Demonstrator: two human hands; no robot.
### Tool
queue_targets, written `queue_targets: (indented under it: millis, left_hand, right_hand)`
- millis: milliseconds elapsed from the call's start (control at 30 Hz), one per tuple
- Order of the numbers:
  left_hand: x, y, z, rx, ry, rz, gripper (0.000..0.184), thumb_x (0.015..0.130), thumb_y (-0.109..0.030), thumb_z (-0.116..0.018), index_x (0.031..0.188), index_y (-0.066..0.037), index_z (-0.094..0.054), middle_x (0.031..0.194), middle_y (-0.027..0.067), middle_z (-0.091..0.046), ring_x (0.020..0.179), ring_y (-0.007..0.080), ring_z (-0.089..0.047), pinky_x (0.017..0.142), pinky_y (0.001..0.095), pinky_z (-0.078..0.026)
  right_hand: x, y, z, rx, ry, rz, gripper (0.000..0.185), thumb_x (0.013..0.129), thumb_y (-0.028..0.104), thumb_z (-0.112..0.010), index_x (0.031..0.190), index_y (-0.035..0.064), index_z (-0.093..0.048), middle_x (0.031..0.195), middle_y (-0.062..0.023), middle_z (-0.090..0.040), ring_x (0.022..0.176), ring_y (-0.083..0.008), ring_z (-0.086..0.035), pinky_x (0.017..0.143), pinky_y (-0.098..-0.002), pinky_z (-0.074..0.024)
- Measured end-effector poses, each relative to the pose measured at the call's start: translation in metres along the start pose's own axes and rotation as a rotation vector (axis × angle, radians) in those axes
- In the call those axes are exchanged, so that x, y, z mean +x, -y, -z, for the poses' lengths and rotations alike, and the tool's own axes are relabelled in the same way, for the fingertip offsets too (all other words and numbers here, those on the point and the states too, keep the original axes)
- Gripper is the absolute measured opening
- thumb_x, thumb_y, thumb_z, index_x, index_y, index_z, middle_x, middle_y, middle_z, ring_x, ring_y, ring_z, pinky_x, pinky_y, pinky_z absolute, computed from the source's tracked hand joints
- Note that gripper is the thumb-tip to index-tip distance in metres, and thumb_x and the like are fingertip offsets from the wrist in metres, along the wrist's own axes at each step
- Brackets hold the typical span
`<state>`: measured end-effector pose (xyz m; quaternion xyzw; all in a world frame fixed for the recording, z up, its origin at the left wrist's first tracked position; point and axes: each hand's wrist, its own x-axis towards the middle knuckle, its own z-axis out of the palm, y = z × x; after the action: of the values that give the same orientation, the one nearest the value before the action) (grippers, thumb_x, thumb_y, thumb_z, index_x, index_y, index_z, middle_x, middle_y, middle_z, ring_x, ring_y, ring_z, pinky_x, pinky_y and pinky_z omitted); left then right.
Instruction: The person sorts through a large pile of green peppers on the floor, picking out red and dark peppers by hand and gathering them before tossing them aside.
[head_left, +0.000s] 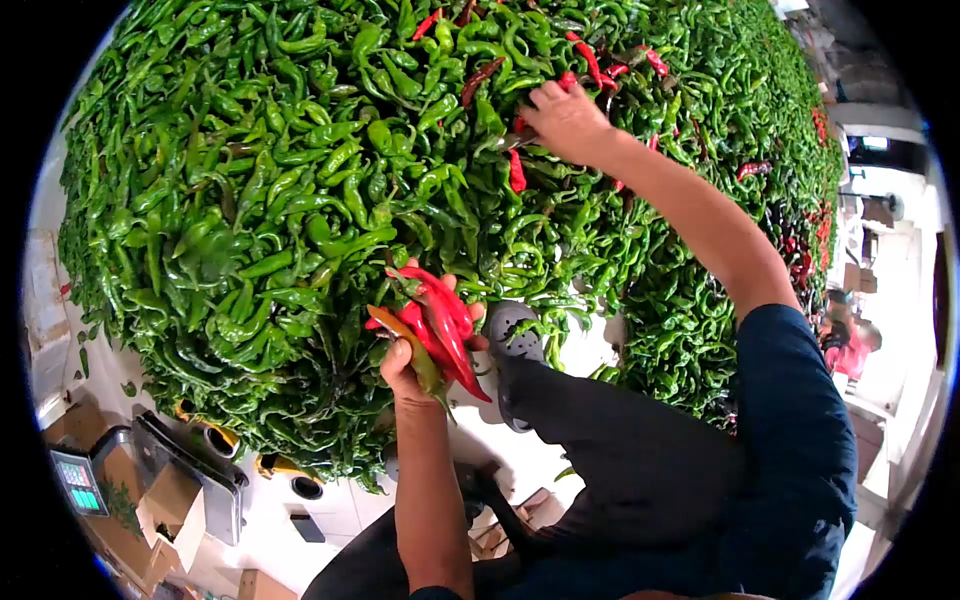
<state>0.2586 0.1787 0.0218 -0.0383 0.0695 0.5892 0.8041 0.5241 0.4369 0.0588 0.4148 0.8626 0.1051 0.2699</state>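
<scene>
My left hand (pixel 405 365) is wrapped round a bunch of several red peppers (pixel 440 325), with one orange-green pepper (pixel 415 350) among them, at the lower middle. Farther up and to the right, my right hand (pixel 568 122) reaches onto the big heap of green peppers (pixel 290 160). Its fingers are bent down at a red pepper (pixel 567 81) and a dark one; whether they grip either is hidden. Just below that hand, another red pepper (pixel 517 171) lies on the heap.
My grey shoe (pixel 515 332) stands beside the heap on the white floor (pixel 590 350). At the lower left are a scale display (pixel 78 483), an open cardboard box (pixel 172 510) and yellow-black parts (pixel 290 475). Another person (pixel 850 345) is at the far right.
</scene>
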Motion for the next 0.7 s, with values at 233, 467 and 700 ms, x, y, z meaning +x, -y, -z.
queue_targets:
  millis: [233,467,700]
  left_hand:
    - [0.001,0.023,0.03,0.022,-0.04,0.044,0.089,0.081,-0.038,-0.072,0.152,-0.017,-0.023,0.152,0.013,-0.034,0.133,0.04,-0.043,0.096,0.0563,-0.047]
    - [0.016,0.036,0.033,-0.012,0.078,0.091,0.091,0.079,-0.042,-0.073,0.151,-0.014,-0.025,0.151,0.016,-0.035,0.137,0.0361,-0.038,0.107,0.0542,-0.037]
    - [0.009,0.041,0.03,0.043,0.018,-0.044,0.097,0.071,-0.058,-0.072,0.148,-0.013,-0.033,0.149,0.0106,-0.039,0.137,0.032,-0.037,0.112,0.053,-0.031]
  right_hand:
    - [-0.034,-0.049,-0.004,0.561,-0.155,-0.593,0.048,0.101,0.046,-0.042,0.114,0.0029,-0.06,0.114,-0.0169,-0.058,0.109,-0.0315,-0.054,0.093,-0.0475,-0.0434]
    - [-0.108,0.1,0.067,1.925,-0.305,-0.062,0.031,0.098,0.013,-0.056,0.124,-0.0027,-0.053,0.116,-0.0106,-0.061,0.104,-0.0184,-0.061,0.081,-0.0335,-0.0553]
    - [-0.123,0.146,0.09,1.908,-0.204,-0.063,0.042,0.102,0.018,-0.048,0.138,0.0005,-0.037,0.106,-0.0082,-0.06,0.092,-0.0174,-0.061,0.077,-0.0291,-0.0531]
